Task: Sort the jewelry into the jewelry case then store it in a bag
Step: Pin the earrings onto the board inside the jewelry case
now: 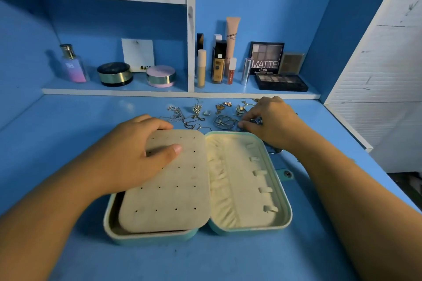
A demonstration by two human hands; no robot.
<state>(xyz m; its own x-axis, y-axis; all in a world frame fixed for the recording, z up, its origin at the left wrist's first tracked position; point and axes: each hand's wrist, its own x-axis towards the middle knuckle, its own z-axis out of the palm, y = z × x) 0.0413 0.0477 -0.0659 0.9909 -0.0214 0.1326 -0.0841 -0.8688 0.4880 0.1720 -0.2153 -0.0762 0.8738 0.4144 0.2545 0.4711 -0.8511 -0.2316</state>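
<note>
A mint-green jewelry case (284, 206) lies open on the blue desk. Its left half holds a beige earring panel (173, 191) with small holes; its right half has a cream pouch and several tabs. My left hand (134, 155) rests on the panel's far left corner, fingers curled over its edge. Beyond the case, loose jewelry (196, 113) is scattered: chains, rings, pendants, and silver hoops (225, 122). My right hand (271, 121) reaches over the case's far right corner, fingertips pinched on a dark silver piece (255, 121) lying among the jewelry.
The back shelf holds a perfume bottle (73, 65), compact jars (115, 74), foundation tubes (219, 61) and eyeshadow palettes (280, 82). A white panel (388, 64) stands on the right. The case's snap strap (286, 174) sticks out to its right.
</note>
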